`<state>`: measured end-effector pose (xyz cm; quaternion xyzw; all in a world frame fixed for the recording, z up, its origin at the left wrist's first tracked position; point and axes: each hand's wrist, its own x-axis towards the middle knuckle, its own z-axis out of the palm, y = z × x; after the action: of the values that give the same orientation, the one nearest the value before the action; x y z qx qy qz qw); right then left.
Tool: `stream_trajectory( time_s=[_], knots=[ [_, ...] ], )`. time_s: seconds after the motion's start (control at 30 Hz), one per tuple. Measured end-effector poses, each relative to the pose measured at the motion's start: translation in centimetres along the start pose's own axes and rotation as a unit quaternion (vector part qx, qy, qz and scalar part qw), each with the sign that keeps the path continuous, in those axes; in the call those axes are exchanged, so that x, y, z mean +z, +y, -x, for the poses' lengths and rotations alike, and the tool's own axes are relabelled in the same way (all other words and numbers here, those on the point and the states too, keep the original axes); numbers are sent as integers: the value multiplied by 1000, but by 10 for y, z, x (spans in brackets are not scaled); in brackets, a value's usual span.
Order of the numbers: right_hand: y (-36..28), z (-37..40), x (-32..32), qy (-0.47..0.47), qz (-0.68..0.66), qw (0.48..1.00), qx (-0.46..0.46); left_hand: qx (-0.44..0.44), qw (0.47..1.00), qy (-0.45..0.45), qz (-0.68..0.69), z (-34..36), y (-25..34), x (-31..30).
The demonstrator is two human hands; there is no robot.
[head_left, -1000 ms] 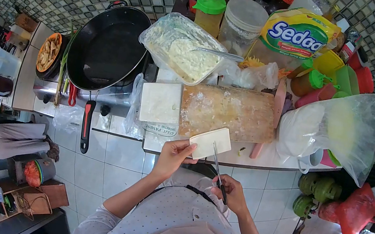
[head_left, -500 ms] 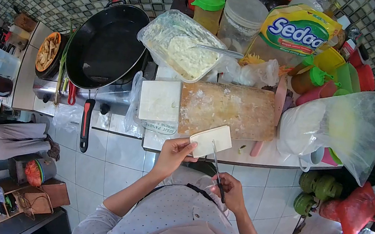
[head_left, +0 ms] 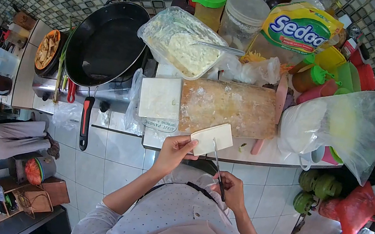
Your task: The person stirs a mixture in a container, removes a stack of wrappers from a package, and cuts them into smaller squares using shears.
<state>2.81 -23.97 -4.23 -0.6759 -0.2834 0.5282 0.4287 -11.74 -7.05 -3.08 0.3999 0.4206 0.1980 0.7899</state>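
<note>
My left hand pinches a small stack of pale square wrappers at its left edge, thumb on top. The stack is held over the front edge of the counter. My right hand is closed on the handles of a pair of scissors. The scissors' blade tip lies over the middle of the stack; whether the other blade is beneath it is hidden. Behind the hands lies a floured wooden cutting board. Left of the board is a larger pile of square wrappers, on printed plastic packaging.
A black frying pan sits on the stove at left. Behind the board stands a plastic tub of creamy filling with a spoon. A bag of white powder and a mug are at right. Another person is at far left.
Both hands hold almost the same pose. The scissors and wrapper stack have shifted only very slightly.
</note>
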Motion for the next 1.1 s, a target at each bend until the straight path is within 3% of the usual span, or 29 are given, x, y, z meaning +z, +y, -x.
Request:
stream_trajectory(
  time_s=[0.23,0.53,0.73,0.83,1.1],
  knots=[
    [-7,1,0,4,23,1000,8,2,1000,-5,1,-1,-1,-2],
    [-16,-2,4,-20,-64,997,23,-8,1000,-20,-4,0,0,-2],
    [-11,-4,1,-8,-38,999,-5,-11,1000,-20,-7,0,2,-2],
    [-21,-6,-1,-1,40,999,2,-10,1000,-19,-6,1,8,-1],
    [-30,-14,1,-19,-51,999,-8,-4,999,-32,-1,0,13,1]
  ],
)
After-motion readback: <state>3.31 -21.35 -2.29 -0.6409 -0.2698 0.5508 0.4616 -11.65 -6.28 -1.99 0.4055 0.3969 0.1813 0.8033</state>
